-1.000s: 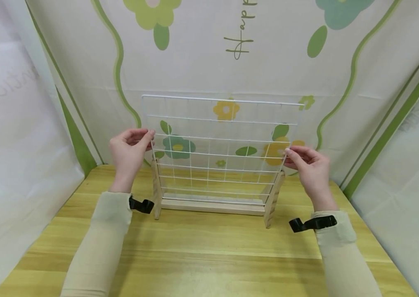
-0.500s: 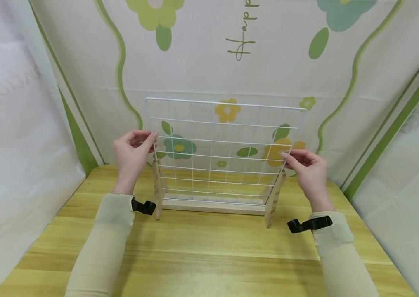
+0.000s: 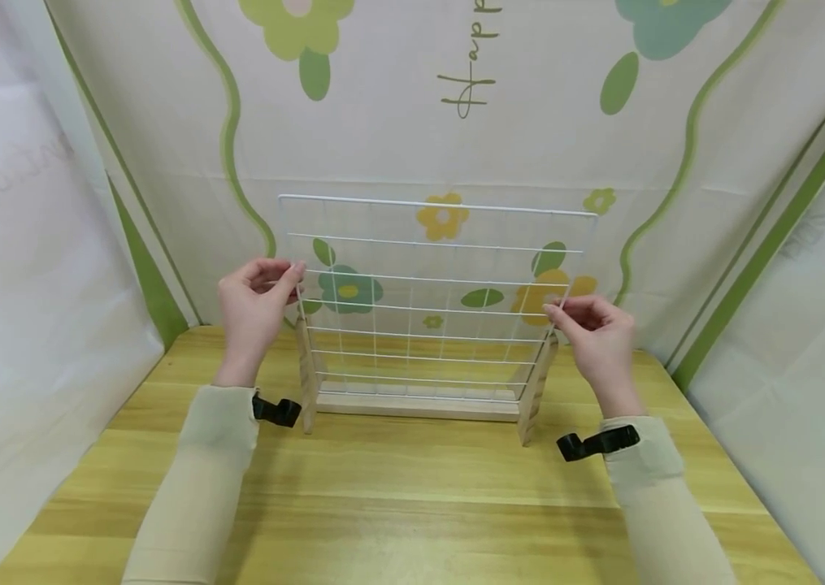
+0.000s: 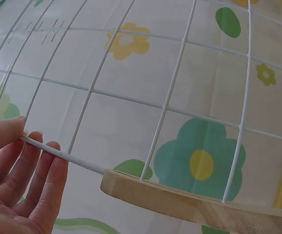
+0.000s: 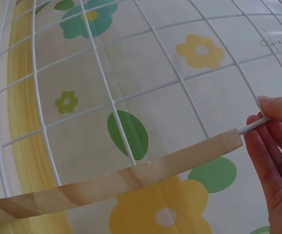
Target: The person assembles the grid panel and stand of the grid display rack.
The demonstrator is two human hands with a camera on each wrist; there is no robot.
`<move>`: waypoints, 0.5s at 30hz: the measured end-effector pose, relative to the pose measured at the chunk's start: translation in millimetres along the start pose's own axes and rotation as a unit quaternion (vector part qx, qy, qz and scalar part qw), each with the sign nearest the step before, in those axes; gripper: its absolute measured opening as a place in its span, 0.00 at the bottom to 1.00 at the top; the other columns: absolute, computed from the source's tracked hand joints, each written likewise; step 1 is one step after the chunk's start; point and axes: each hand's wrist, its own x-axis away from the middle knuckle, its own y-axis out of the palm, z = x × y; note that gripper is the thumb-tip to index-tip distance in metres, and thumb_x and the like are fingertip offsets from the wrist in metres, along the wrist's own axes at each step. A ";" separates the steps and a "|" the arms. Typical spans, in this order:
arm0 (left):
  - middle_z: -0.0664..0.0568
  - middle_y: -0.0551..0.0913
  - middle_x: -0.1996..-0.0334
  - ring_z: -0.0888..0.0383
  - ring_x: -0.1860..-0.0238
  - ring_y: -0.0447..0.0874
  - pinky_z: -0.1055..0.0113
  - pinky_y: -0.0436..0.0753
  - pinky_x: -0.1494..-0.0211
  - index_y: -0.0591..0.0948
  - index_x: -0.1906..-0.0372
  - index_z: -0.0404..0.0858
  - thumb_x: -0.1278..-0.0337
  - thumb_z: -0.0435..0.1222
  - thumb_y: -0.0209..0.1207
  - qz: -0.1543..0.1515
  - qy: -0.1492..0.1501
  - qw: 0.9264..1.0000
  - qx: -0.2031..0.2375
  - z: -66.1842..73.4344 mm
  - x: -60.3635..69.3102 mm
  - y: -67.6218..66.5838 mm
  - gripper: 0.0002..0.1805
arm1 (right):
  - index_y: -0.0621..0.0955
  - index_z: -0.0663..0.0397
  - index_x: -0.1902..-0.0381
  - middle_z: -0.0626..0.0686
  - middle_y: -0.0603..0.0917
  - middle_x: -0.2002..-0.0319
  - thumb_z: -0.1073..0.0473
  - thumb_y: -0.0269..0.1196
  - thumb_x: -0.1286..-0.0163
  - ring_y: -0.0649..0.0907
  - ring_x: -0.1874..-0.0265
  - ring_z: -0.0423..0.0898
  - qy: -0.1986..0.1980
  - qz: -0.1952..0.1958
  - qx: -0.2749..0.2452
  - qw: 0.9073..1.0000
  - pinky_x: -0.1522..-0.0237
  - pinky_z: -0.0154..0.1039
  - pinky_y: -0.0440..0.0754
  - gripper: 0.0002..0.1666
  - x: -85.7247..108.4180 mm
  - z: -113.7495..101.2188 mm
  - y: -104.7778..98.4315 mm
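A white wire grid panel (image 3: 427,281) stands upright, leaning slightly back, between the two side posts of a wooden stand (image 3: 419,406). My left hand (image 3: 254,305) pinches the grid's left edge wire between thumb and fingers, just above the left post (image 4: 165,201). On the other side my right hand (image 3: 598,341) pinches the right edge wire above the right post (image 5: 131,178). Both wrist views show thumb and fingertips on the wire. The grid's lower edge sits at the stand's crossbar; how it fits into the posts is hard to make out.
The stand rests on a yellow wood-grain table (image 3: 397,504). Behind it hangs a white cloth (image 3: 566,122) with printed flowers and green lines, and more cloth encloses both sides. Each sleeve cuff carries a black camera band (image 3: 598,443).
The grid's top edge has come down slightly. My right hand has moved a little left and lower along the right edge; the left hand has lowered slightly, still pinching.
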 end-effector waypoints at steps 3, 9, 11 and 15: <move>0.48 0.89 0.62 0.55 0.69 0.88 0.69 0.87 0.61 0.86 0.57 0.34 0.39 0.49 0.70 -0.002 0.004 1.000 -0.002 -0.8 0.2 0.0 0.21 | 0.85 0.71 0.62 0.55 0.90 0.62 0.67 0.74 0.36 0.87 0.71 0.41 -0.005 0.001 0.003 1.000 0.67 0.28 0.85 0.10 3.2 -6.6 2.2; 0.49 0.89 0.63 0.54 0.68 0.88 0.68 0.88 0.60 0.86 0.57 0.34 0.39 0.49 0.70 0.000 0.004 1.000 0.000 -1.2 0.5 1.9 0.21 | 0.84 0.74 0.64 0.52 0.90 0.65 0.70 0.72 0.36 0.87 0.72 0.39 -0.016 -0.003 0.004 1.000 0.68 0.26 0.83 0.09 6.1 -20.9 3.5; 0.49 0.89 0.63 0.53 0.68 0.88 0.68 0.88 0.60 0.86 0.58 0.34 0.39 0.48 0.71 0.003 0.005 1.000 0.002 -0.9 0.9 2.4 0.20 | 0.84 0.74 0.64 0.52 0.90 0.65 0.70 0.72 0.36 0.87 0.72 0.39 -0.018 -0.008 0.005 1.000 0.68 0.26 0.83 0.09 5.9 -22.0 3.3; 0.49 0.89 0.63 0.53 0.67 0.88 0.68 0.88 0.61 0.86 0.57 0.33 0.39 0.46 0.71 0.004 0.002 1.000 0.004 -0.8 1.6 3.1 0.19 | 0.83 0.75 0.64 0.54 0.89 0.65 0.69 0.72 0.35 0.86 0.72 0.40 -0.022 -0.014 0.012 1.000 0.68 0.27 0.84 0.10 6.0 -20.7 2.7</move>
